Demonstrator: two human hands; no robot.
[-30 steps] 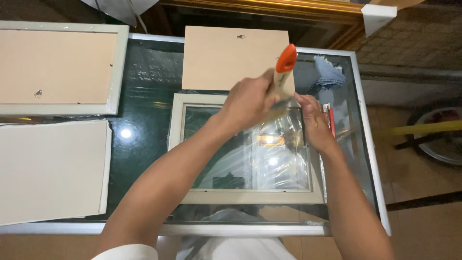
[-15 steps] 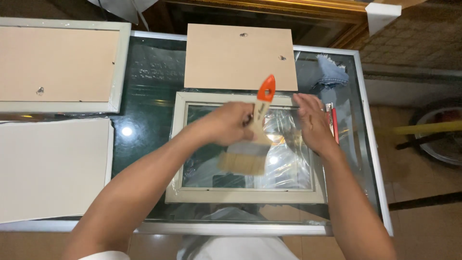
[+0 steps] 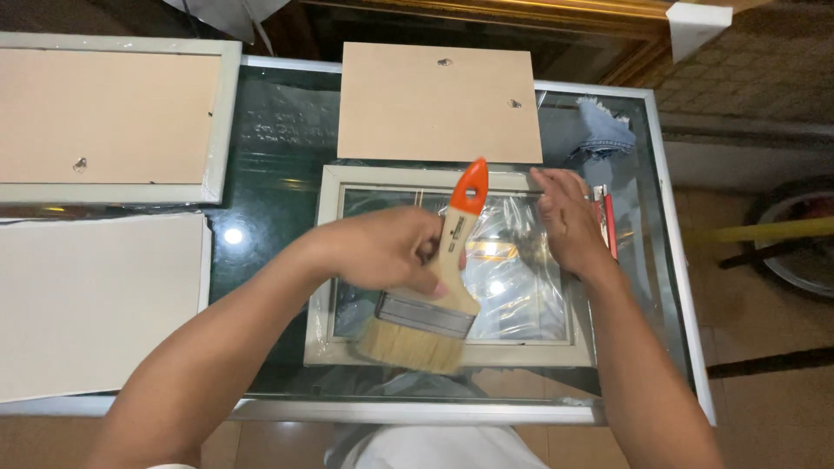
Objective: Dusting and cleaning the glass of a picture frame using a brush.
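While left hand (image 3: 382,252) grips wooden flat brush (image 3: 434,295) | bristles on pale frame (image 3: 326,260) | right hand (image 3: 569,217) flat, fingers spread

The paintbrush (image 3: 434,291) had an orange tip, pale wooden handle, silver metal band and cream bristles. The picture frame (image 3: 326,260) was off-white around clear, shiny film. The backing board (image 3: 439,104) was plain tan. The glass table (image 3: 278,191) was dark green, edged in silver.
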